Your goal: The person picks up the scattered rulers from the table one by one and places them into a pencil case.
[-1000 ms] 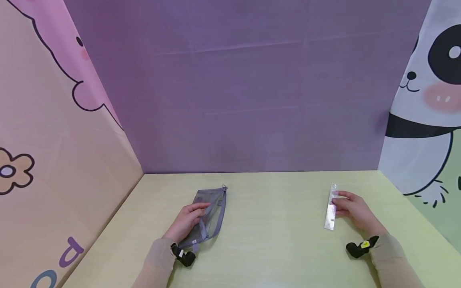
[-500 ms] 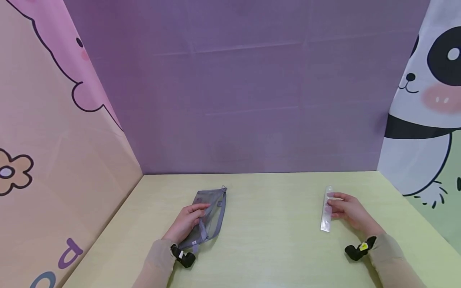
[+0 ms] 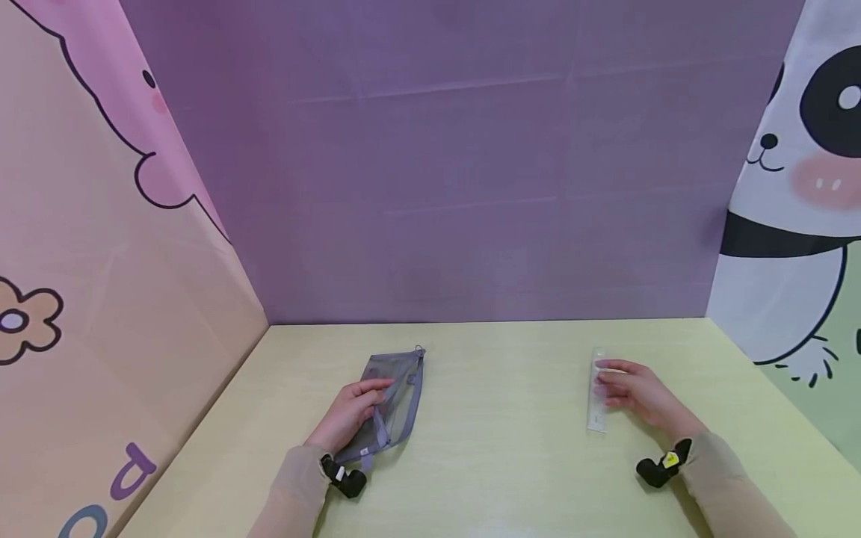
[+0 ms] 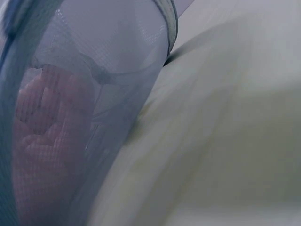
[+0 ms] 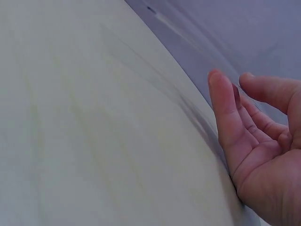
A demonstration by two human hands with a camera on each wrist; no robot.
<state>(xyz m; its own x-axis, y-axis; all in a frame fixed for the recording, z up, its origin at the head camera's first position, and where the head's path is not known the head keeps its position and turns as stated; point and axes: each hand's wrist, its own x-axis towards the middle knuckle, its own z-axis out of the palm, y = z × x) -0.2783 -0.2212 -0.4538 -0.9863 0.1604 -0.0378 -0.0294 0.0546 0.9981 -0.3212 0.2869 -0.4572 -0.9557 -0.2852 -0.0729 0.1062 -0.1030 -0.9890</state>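
A grey-purple mesh pouch (image 3: 403, 430) stands tilted on the left half of the table, with a ring at its top right corner. My left hand (image 3: 346, 415) grips it from the left. In the left wrist view, curled fingers (image 4: 42, 113) show through the mesh. Across the table, my right hand (image 3: 635, 392) pinches a clear ruler (image 3: 596, 417) by its right edge, with the ruler's long side pointing away from me. The right wrist view has thumb and fingers (image 5: 223, 101) close together near the table top.
Both hands work over a pale yellow table (image 3: 498, 448). A purple backdrop (image 3: 430, 187) stands at its far edge. Printed cartoon panels flank it, a pink one (image 3: 121, 284) on the left and a panda one (image 3: 780, 299) on the right.
My right hand has moved a little left with the ruler, and the bright glare on the ruler has faded. My left hand and the pouch have stayed in place.
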